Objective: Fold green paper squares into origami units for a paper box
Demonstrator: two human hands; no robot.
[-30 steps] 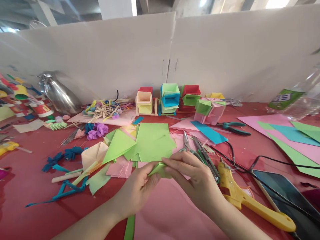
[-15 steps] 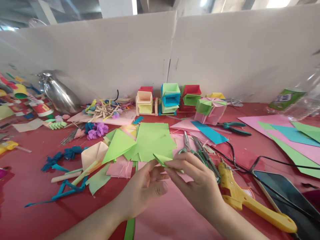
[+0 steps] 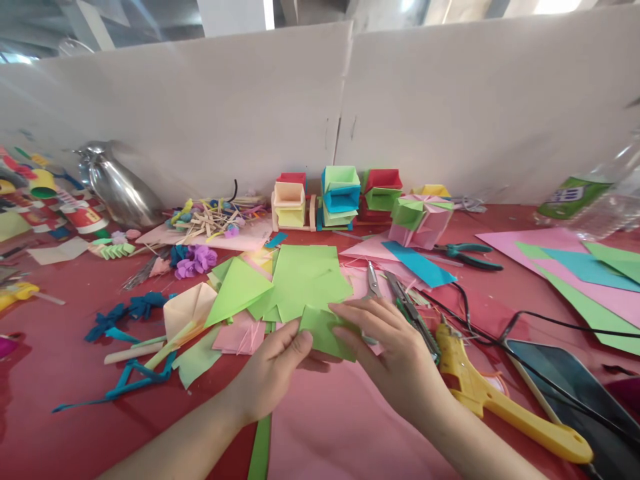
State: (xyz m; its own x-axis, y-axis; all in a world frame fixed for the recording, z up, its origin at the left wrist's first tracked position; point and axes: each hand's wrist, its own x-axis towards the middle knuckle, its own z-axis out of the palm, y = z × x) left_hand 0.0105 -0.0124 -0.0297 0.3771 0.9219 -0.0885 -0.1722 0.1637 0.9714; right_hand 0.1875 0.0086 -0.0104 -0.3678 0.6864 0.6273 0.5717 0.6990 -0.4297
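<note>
Both of my hands hold a small folded light-green paper piece (image 3: 323, 331) just above the red table, near the middle of the view. My left hand (image 3: 273, 373) pinches its lower left edge with the thumb on top. My right hand (image 3: 395, 353) grips its right side with the fingers curled over it. A pink sheet (image 3: 345, 427) lies on the table under my hands. Beyond the piece lie larger green sheets (image 3: 305, 280) and a green paper triangle (image 3: 237, 287).
Scissors (image 3: 373, 280) and a yellow glue gun (image 3: 500, 400) lie right of my hands, with a black cable and a phone (image 3: 575, 387). Folded paper boxes (image 3: 340, 193) stand by the white partition. Paper scraps, blue strips (image 3: 125, 380), a metal jug (image 3: 123, 190) are left; pliers (image 3: 467, 253), coloured sheets, a bottle are right.
The green piece was held flat and low, then lifted edge-on by my right hand alone. Now it faces up more broadly and both hands grip it again.
</note>
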